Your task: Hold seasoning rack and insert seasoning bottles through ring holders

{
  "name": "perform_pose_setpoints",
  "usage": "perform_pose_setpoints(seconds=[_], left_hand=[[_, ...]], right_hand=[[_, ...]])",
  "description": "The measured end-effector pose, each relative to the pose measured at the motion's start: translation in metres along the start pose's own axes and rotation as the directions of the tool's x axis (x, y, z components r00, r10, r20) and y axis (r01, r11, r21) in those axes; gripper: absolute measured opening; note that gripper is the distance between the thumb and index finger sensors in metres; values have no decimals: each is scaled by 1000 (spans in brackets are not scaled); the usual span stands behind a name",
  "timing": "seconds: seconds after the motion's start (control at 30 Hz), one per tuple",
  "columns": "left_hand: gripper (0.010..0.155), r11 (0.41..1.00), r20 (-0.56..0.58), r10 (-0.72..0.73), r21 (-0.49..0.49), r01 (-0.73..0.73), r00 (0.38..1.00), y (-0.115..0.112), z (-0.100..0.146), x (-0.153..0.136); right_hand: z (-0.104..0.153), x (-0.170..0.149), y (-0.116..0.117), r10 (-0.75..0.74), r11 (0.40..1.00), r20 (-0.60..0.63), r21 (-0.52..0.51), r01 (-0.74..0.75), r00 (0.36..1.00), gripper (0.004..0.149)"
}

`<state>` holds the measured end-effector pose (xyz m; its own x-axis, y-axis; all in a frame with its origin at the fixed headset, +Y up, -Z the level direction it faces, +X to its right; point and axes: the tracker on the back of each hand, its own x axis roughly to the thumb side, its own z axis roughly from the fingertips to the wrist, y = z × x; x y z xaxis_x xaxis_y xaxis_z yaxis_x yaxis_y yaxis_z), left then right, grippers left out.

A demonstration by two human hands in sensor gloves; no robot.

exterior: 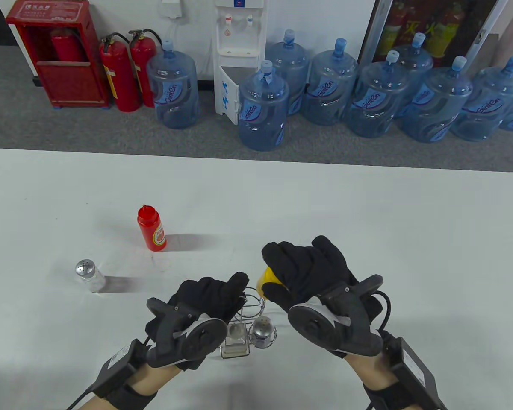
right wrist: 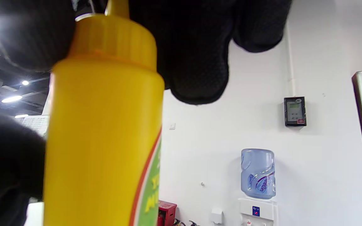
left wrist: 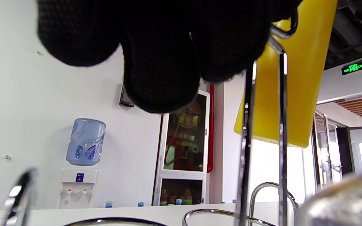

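Note:
A chrome wire seasoning rack [exterior: 251,308] stands at the table's near middle. My left hand [exterior: 216,294] grips its top handle; the rack's uprights [left wrist: 264,135] show in the left wrist view. A glass shaker [exterior: 235,339] and a round metal shaker [exterior: 262,332] sit in its near rings. My right hand [exterior: 301,273] holds a yellow squeeze bottle [exterior: 266,279] by its top, above the rack's far side; the bottle fills the right wrist view [right wrist: 105,141] and hangs behind the uprights in the left wrist view [left wrist: 289,91]. A red squeeze bottle [exterior: 151,228] and a metal-capped salt shaker [exterior: 89,275] stand on the table to the left.
The white table [exterior: 367,222] reaches to a far edge, with grey floor behind it. Beyond stand water jugs [exterior: 263,106], a water dispenser [exterior: 239,51] and fire extinguishers [exterior: 119,72].

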<state>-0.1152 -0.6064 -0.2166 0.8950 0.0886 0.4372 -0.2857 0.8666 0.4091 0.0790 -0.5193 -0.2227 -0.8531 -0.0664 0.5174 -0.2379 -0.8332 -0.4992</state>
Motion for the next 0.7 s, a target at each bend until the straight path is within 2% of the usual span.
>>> perform_pose_setpoints(seconds=[0.4, 0.7], left_hand=[[44, 1000, 1, -3, 0, 3, 1000, -3, 1, 1], [44, 1000, -12, 10, 4, -10, 1000, -3, 0, -1]], right_hand=[[-2, 14, 29, -81, 995, 33, 56, 79, 996, 70], [-3, 4, 30, -165, 986, -29, 8, 165, 986, 70]])
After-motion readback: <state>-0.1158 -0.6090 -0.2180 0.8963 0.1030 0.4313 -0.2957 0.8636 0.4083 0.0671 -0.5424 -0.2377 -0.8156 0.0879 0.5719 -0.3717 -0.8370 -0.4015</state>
